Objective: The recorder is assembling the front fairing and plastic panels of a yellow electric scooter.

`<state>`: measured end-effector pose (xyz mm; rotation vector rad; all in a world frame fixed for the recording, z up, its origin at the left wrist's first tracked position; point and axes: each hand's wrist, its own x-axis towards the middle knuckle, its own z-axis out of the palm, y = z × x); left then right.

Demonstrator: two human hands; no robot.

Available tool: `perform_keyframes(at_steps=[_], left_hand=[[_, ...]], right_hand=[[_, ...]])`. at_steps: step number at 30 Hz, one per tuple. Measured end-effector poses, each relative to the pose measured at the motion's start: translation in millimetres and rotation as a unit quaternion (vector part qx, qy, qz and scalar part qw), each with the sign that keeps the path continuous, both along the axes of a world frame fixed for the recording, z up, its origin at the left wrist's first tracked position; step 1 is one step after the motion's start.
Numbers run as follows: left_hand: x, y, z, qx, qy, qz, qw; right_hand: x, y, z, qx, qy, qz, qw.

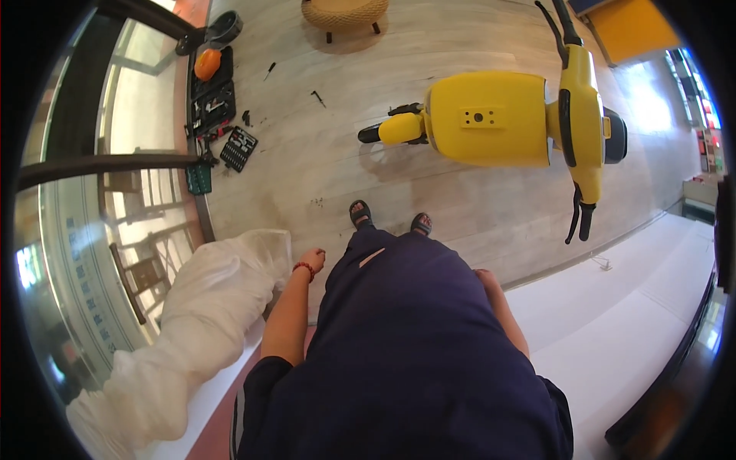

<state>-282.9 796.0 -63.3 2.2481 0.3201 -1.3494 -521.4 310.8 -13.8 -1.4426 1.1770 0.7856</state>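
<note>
My left hand, with a red bead bracelet at its wrist, hangs beside my left thigh. Its fingers look loosely curled, and I see nothing in them. A white plastic-wrapped bundle is the nearest thing to it. At my right side, my right hand is against my dark clothing, its fingers mostly hidden. In front of my sandalled feet stands a yellow scooter, handlebar to the right and a small wheel at the left. Both hands are apart from it.
At the far left lie an open tool case with an orange object and a socket set. Small tools are scattered on the wooden floor. A woven stool stands at the back; a white platform runs along my right.
</note>
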Motion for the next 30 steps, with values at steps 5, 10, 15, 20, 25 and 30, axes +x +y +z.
perform_keyframes(at_steps=[5,10,15,20,25,30], left_hand=[[1,-4,1,-0.023,-0.036,-0.022,0.999],[-10,2,-7,-0.021,-0.026,0.009,0.999],[-20,14,-17,-0.017,-0.031,-0.007,0.999],[-25,18,-18,-0.011,-0.004,0.048,0.999],[-30,15,-20,-0.014,-0.029,0.031,0.999],[-42,9,-20,-0.031,-0.006,0.084,0.996]], right_hand=[[0,-6,3,0.008,0.000,0.025,1.000],[12,-15,6,0.000,0.009,0.002,1.000],[24,-23,2,-0.013,-0.025,0.082,0.996],[32,-29,-1,-0.011,-0.039,0.077,0.996],[32,-31,-2,-0.011,-0.036,0.094,0.995],[36,-28,11,-0.003,-0.037,0.086,0.996]])
